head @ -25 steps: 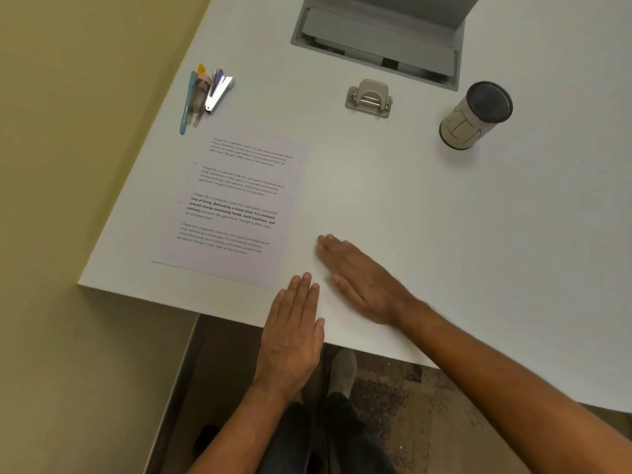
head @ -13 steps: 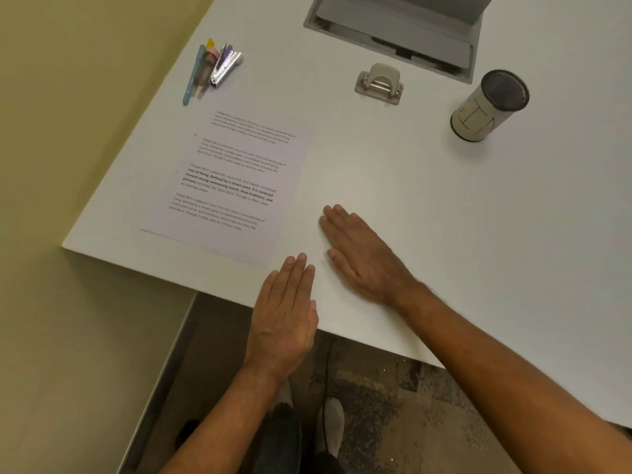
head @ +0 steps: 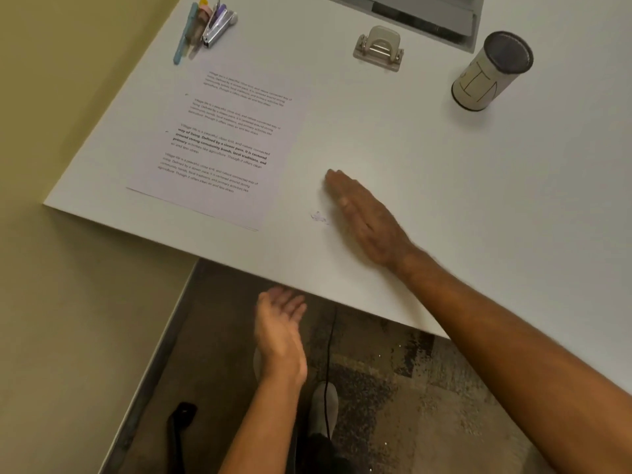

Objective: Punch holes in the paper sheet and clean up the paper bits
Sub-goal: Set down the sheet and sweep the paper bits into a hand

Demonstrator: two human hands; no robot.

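A printed paper sheet (head: 222,145) lies flat on the white table (head: 444,200), left of centre. A small heap of pale paper bits (head: 318,217) sits on the table just right of the sheet's near corner. My right hand (head: 366,217) rests on the table with straight fingers, its edge right beside the bits. My left hand (head: 280,323) hangs below the table's front edge, palm up and cupped, holding nothing that I can see. A beige hole punch (head: 379,48) stands at the back of the table.
A cylindrical bin (head: 489,73) with a dark top stands at the back right. Pens and a silver stapler (head: 210,27) lie at the back left. A grey cable hatch (head: 427,18) sits behind the punch. Floor and shoes show below the table edge.
My left hand has left the tabletop, dropped below the front edge and turned palm up. My right hand stays flat on the table, and the paper bits now show beside it.
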